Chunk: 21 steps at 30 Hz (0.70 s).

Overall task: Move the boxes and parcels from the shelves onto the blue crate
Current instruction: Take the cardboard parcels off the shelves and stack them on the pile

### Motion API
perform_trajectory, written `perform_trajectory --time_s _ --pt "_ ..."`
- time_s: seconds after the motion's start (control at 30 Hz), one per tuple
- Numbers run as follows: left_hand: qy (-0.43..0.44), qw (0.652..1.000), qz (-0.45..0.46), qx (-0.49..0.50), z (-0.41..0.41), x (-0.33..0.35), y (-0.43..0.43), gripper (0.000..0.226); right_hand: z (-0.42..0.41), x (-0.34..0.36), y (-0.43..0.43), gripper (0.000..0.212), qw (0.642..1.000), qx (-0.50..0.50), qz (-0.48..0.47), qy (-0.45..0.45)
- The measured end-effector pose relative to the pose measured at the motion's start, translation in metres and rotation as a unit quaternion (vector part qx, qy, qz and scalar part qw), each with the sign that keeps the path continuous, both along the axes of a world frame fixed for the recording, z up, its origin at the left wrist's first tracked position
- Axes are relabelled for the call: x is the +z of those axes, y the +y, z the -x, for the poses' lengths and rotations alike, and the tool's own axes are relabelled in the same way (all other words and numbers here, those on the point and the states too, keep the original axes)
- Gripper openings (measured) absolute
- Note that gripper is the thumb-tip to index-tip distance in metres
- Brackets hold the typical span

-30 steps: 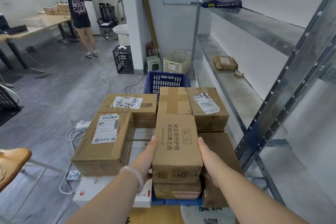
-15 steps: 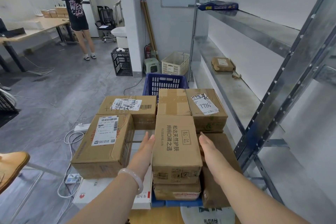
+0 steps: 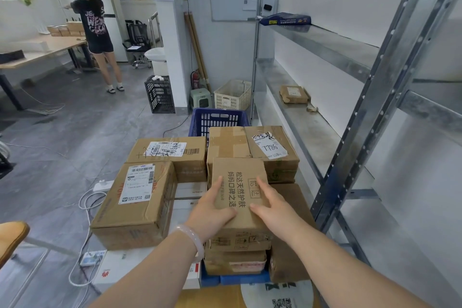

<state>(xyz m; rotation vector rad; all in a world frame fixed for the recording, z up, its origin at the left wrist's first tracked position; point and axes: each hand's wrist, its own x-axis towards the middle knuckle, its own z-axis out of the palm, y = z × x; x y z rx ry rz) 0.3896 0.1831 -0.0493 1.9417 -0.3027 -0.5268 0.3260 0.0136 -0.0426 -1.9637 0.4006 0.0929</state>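
A brown box printed with Chinese characters (image 3: 238, 182) lies on top of a stack of several cardboard boxes over a blue crate (image 3: 235, 279). My left hand (image 3: 212, 210) and my right hand (image 3: 268, 205) both lie flat on its top, fingers apart, gripping nothing. A large labelled box (image 3: 136, 197) sits to the left, and two more boxes (image 3: 271, 150) sit behind. On the shelves to the right, a brown parcel (image 3: 293, 94) rests on the lower shelf and a dark blue packet (image 3: 285, 19) on the upper one.
A second blue crate (image 3: 217, 120) stands behind the stack, with a white basket (image 3: 232, 95), a green stool (image 3: 201, 99) and a black crate (image 3: 160, 94) beyond. A grey shelf post (image 3: 375, 107) rises at right. Cables and power strips (image 3: 92, 257) lie at left. A person (image 3: 96, 30) stands far left.
My hands let go of the printed box's sides and moved onto its top. The box stays on the stack. My view has tilted up slightly.
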Motion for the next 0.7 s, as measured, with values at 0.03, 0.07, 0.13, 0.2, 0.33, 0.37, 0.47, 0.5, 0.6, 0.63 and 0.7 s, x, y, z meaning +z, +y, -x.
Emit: perform_trajectory --time_s 0.03,0.07,0.13,0.2,0.33,0.37,0.47,0.5,0.6,0.63,0.7 --pt "-0.009 1.000 -0.003 -0.008 0.002 0.003 -0.003 0.085 0.002 0.002 -0.002 0.071 1.000 -0.003 0.004 -0.008" --pt "-0.016 1.000 -0.007 -0.016 0.003 0.006 -0.005 0.085 0.004 0.004 -0.004 0.070 1.000 -0.008 0.007 -0.013" --pt "-0.026 0.999 -0.011 -0.032 0.005 0.013 -0.013 0.089 0.010 0.010 -0.011 0.068 1.000 -0.017 0.018 -0.019" --pt "-0.028 0.998 -0.012 -0.053 0.006 0.017 -0.023 0.096 0.015 0.016 -0.021 0.066 0.999 -0.033 0.026 -0.022" --pt "-0.012 0.996 -0.012 -0.085 0.013 0.018 -0.054 0.102 0.030 0.024 -0.046 0.062 0.996 -0.071 0.044 -0.023" --pt "-0.007 0.996 -0.014 -0.093 0.015 0.016 -0.061 0.107 0.034 0.024 -0.051 0.062 0.995 -0.082 0.045 -0.022" --pt "0.008 0.994 -0.020 -0.103 0.021 0.010 -0.079 0.122 0.042 0.020 -0.067 0.062 0.994 -0.100 0.051 -0.010" --pt "0.015 0.994 -0.019 -0.105 0.022 0.008 -0.084 0.123 0.044 0.018 -0.071 0.063 0.993 -0.103 0.051 -0.004" --pt "0.026 0.993 -0.015 -0.113 0.025 0.002 -0.094 0.122 0.047 0.013 -0.082 0.063 0.993 -0.105 0.053 0.009" --pt "0.029 0.993 -0.017 -0.113 0.025 0.000 -0.097 0.122 0.047 0.011 -0.084 0.063 0.993 -0.104 0.054 0.013" --pt "0.033 0.993 -0.022 -0.114 0.026 -0.005 -0.102 0.123 0.046 0.007 -0.090 0.062 0.993 -0.106 0.054 0.021"
